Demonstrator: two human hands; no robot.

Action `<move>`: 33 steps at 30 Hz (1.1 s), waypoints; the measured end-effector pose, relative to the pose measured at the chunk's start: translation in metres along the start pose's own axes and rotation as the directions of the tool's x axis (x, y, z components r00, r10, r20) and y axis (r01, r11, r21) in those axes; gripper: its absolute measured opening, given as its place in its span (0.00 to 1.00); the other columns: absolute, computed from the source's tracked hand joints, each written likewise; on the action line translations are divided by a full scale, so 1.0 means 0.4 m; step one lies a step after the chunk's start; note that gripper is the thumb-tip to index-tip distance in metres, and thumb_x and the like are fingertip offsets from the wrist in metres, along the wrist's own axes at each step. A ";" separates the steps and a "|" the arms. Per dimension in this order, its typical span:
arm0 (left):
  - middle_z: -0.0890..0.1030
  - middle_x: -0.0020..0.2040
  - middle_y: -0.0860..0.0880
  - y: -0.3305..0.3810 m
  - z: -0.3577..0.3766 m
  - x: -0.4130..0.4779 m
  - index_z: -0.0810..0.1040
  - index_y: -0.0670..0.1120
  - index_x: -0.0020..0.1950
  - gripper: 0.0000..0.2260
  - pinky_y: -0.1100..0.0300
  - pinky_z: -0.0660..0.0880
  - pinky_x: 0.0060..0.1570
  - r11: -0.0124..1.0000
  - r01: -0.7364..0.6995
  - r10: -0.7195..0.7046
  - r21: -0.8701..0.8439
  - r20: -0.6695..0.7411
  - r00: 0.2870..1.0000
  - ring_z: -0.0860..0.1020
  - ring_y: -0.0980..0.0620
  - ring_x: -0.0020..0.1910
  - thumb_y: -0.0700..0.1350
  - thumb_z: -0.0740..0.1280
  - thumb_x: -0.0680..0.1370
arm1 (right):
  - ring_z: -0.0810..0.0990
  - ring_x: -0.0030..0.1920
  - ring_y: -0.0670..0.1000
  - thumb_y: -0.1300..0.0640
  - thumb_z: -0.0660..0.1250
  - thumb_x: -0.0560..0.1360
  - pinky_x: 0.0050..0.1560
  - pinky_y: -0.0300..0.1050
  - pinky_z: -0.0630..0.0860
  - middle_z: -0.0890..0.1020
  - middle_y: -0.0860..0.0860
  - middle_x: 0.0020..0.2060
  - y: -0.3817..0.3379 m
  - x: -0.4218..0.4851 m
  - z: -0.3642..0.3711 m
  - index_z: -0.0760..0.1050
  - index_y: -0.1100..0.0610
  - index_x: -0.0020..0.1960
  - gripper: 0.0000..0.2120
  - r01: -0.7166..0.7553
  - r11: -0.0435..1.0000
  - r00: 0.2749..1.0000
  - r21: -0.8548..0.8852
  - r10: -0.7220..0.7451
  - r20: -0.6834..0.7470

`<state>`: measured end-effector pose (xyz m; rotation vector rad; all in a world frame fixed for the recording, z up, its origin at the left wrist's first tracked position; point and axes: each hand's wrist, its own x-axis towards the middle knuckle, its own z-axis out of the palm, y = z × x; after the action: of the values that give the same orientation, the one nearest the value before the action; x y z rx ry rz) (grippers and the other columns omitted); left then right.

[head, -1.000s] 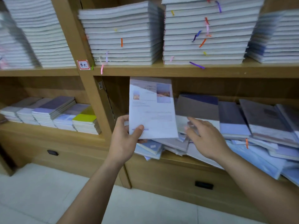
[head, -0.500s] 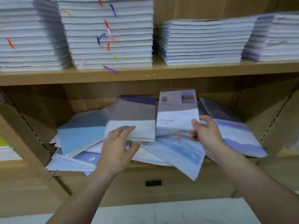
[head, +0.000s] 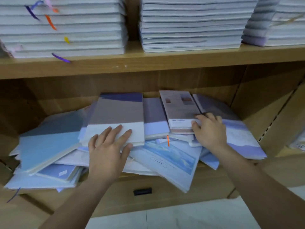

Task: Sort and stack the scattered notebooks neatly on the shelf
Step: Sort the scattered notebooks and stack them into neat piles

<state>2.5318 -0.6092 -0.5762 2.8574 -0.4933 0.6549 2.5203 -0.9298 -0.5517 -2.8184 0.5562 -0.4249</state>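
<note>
Head view of a wooden bookcase. Across the top of the frame, an upper shelf [head: 148, 63] carries three tidy stacks of notebooks: a left stack [head: 69, 32] with coloured ribbons [head: 50, 22] hanging from its pages, a middle stack [head: 189, 27] and a right stack [head: 277, 25] cut by the frame edge. Below it, the lower shelf [head: 244, 100] holds the scattered notebooks [head: 171, 157], which overlap at odd angles and jut over the front edge. At the left of the frame lies a light blue notebook [head: 47, 146], tilted over several others. Just right of it, the left hand [head: 107, 152] rests flat on a grey-and-white notebook [head: 118, 116], fingers straight and spread on the white band, thumb against the near edge. Beside this book lies a purple notebook [head: 154, 118], with an orange ribbon [head: 168, 140] hanging from its near end. Right of centre, the right hand [head: 210, 129] grips the near right corner of a pink notebook [head: 179, 106] that lies on the pile, thumb on the cover and fingers curled at its edge. Under that hand a large purple-and-white notebook [head: 239, 134] slopes toward the lower right. Below the shelf, a black handle [head: 142, 191] sits on a wooden panel above the pale floor [head: 181, 217].
</note>
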 end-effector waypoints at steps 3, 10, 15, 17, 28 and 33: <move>0.75 0.71 0.51 0.004 0.008 0.006 0.76 0.58 0.69 0.21 0.42 0.62 0.67 1.000 -0.004 0.004 -0.011 -0.001 1.000 0.70 0.45 0.70 0.60 0.56 0.79 | 0.68 0.64 0.63 0.47 0.57 0.82 0.62 0.56 0.70 0.74 0.55 0.66 0.008 -0.011 -0.002 0.73 0.52 0.71 0.20 0.026 1.000 1.000 0.009 -0.026 0.005; 0.72 0.73 0.51 -0.008 -0.008 -0.003 0.74 0.55 0.72 0.23 0.44 0.62 0.70 0.998 -0.023 0.023 -0.060 0.004 1.000 0.68 0.46 0.72 0.59 0.55 0.79 | 0.65 0.70 0.60 0.45 0.60 0.81 0.67 0.55 0.66 0.70 0.52 0.72 0.013 -0.047 0.001 0.70 0.52 0.73 0.23 0.047 0.999 0.999 0.025 -0.047 0.007; 0.72 0.73 0.49 -0.042 -0.056 -0.027 0.73 0.51 0.72 0.21 0.46 0.66 0.69 0.989 0.063 -0.067 -0.133 -0.023 0.998 0.69 0.46 0.71 0.54 0.64 0.80 | 0.66 0.68 0.59 0.46 0.61 0.80 0.66 0.55 0.65 0.71 0.53 0.69 -0.057 -0.084 -0.017 0.72 0.50 0.71 0.21 0.112 0.993 0.994 0.046 -0.111 -0.023; 0.73 0.72 0.49 -0.072 -0.079 -0.042 0.73 0.51 0.72 0.21 0.46 0.66 0.69 0.983 0.109 -0.116 -0.149 -0.036 0.993 0.70 0.46 0.70 0.53 0.67 0.79 | 0.68 0.65 0.59 0.47 0.62 0.79 0.65 0.55 0.67 0.73 0.53 0.66 -0.116 -0.109 -0.023 0.73 0.50 0.70 0.20 0.191 0.980 0.981 0.059 -0.189 -0.041; 0.69 0.75 0.50 -0.422 -0.123 -0.178 0.71 0.54 0.74 0.25 0.44 0.68 0.68 0.919 0.390 -0.380 -0.052 0.134 0.915 0.68 0.43 0.72 0.61 0.57 0.79 | 0.56 0.78 0.53 0.37 0.47 0.80 0.74 0.52 0.55 0.57 0.46 0.79 -0.470 -0.232 0.064 0.58 0.45 0.79 0.30 0.632 0.766 0.756 0.115 -0.643 0.125; 0.62 0.78 0.51 -0.491 -0.127 -0.185 0.66 0.56 0.76 0.27 0.50 0.64 0.70 0.896 0.438 -0.420 -0.071 0.186 0.888 0.64 0.44 0.74 0.57 0.66 0.78 | 0.53 0.80 0.55 0.37 0.49 0.82 0.76 0.55 0.53 0.53 0.48 0.81 -0.479 -0.231 0.142 0.49 0.42 0.81 0.29 0.669 0.742 0.739 -0.037 -0.660 0.131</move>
<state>2.5182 -0.3938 -0.5816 2.7831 0.0918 0.2999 2.5207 -0.7104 -0.5718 -3.0168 -0.5158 -0.3618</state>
